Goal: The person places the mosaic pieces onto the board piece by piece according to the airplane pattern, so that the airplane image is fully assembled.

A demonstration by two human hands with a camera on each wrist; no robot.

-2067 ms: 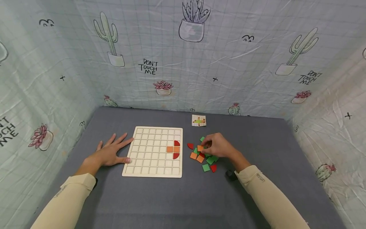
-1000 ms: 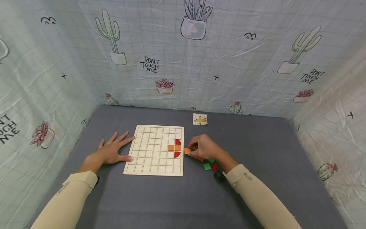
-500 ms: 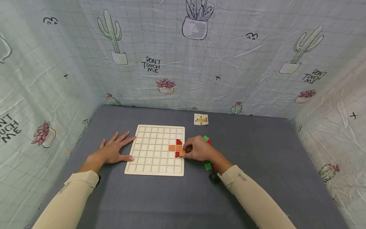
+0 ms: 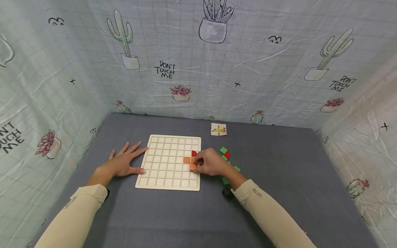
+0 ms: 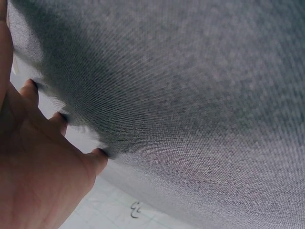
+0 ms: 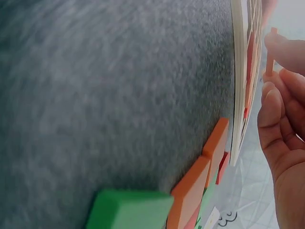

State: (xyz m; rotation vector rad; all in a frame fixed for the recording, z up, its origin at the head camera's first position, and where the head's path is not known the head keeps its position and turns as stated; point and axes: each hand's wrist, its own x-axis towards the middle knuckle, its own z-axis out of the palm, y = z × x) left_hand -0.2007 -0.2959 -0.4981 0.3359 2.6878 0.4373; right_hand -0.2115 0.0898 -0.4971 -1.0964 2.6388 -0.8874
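Observation:
A cream gridded board (image 4: 165, 175) lies flat on the grey table. My left hand (image 4: 121, 164) rests with fingers spread at its left side, thumb and index fingertip touching the edge. In the left wrist view, other fingertips (image 5: 99, 153) press on the cloth. Over the board's right side, my right hand (image 4: 212, 162) pinches an orange square tile (image 4: 193, 167) between thumb and fingers. The right wrist view shows that tile (image 6: 270, 57) on edge, apart from the board. Beneath it, an orange tile (image 4: 186, 159) and a red quarter-round tile (image 4: 194, 153) sit in cells; the lower red one is hidden.
Loose green tiles (image 4: 223, 150) and a red one (image 4: 227, 155) lie right of the board, partly behind my right forearm. Loose orange tiles (image 6: 189, 191) show in the right wrist view. A small pattern card (image 4: 218, 129) lies near the back. Printed cloth hangs around the table.
My right hand has moved left from the loose pile to over the board, carrying the orange tile. The left hand stays in place. The head view has shifted slightly.

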